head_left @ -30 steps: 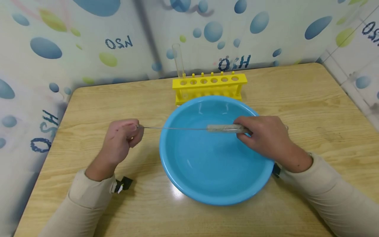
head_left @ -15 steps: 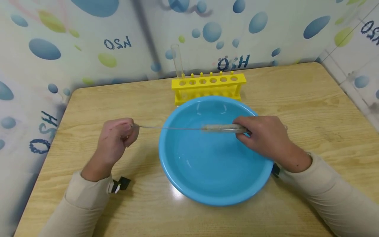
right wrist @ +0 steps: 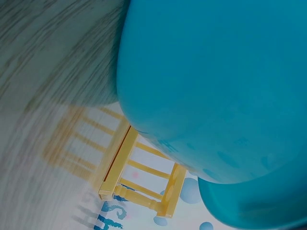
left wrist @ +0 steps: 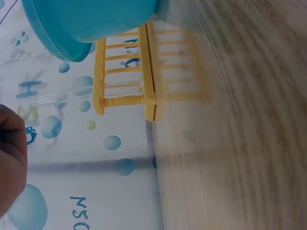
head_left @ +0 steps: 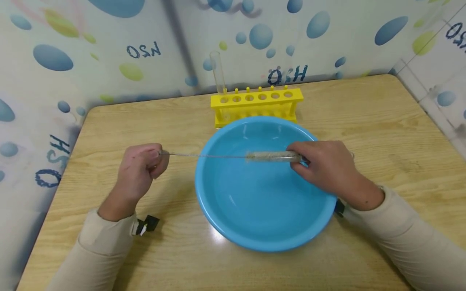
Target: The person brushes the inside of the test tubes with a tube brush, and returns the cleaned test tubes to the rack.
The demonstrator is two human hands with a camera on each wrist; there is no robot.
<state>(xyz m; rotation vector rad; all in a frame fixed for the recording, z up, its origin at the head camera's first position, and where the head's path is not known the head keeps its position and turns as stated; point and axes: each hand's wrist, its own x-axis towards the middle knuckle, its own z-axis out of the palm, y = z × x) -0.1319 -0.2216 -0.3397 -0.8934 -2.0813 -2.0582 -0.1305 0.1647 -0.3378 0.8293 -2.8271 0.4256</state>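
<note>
My left hand (head_left: 143,165) pinches the thin twisted wire handle of a test tube brush (head_left: 204,156). Its pale bristles lie inside a clear test tube (head_left: 280,157), with the bristle end at the tube's left side. Over the right half of the blue basin (head_left: 265,206), my right hand (head_left: 324,165) grips the tube, which lies roughly level. The tube's far end is mostly hidden by that hand. Part of the left hand (left wrist: 12,163) shows at the left wrist view's edge; the right wrist view shows the basin's outer wall (right wrist: 206,86) but no hand.
Behind the basin stands a yellow test tube rack (head_left: 256,101). Another clear test tube (head_left: 219,74) leans upright in its leftmost hole. The wooden table (head_left: 174,250) meets a patterned wall at the back.
My left hand has moved a little to the left, drawing the brush with it. The bristles sit farther left relative to the right hand, which has stayed nearly still.
</note>
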